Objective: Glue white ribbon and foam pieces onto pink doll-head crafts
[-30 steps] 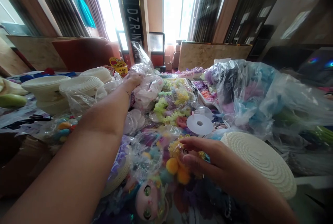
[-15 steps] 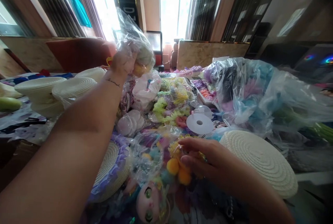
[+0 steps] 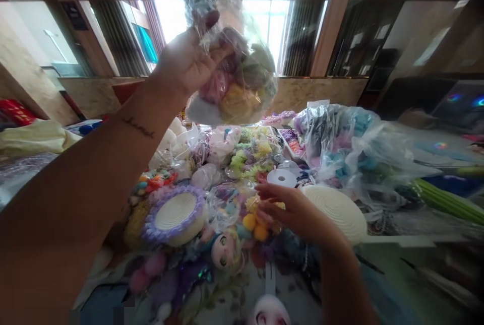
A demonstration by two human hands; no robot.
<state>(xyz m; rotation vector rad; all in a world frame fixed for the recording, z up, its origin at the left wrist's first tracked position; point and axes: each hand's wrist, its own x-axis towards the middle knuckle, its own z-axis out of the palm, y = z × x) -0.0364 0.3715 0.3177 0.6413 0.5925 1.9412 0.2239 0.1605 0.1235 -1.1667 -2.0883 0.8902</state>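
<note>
My left hand (image 3: 187, 60) is raised high and closed on a clear plastic bag of pastel pompoms (image 3: 236, 85), pink, yellow and green, held against the window light. Lower down, my right hand (image 3: 291, 209) rests on a cluster of yellow and orange pompoms (image 3: 251, 224) on the crowded table, fingers curled around them. Just left of that hand lies a small straw hat with a purple ruffle (image 3: 176, 211). A doll head with green eyes (image 3: 223, 254) lies below the pompoms.
A plain straw hat (image 3: 336, 209) sits right of my right hand, with a white spool (image 3: 282, 177) behind it. Large clear bags of blue and purple material (image 3: 348, 148) fill the right. Green stems (image 3: 442, 199) lie far right. Trays of coloured trims (image 3: 253, 151) are mid-table.
My left hand has lifted the bag of pompoms from the pile up high in front of the window. The view has pulled back and tilted. My right hand has stayed on the yellow pompoms.
</note>
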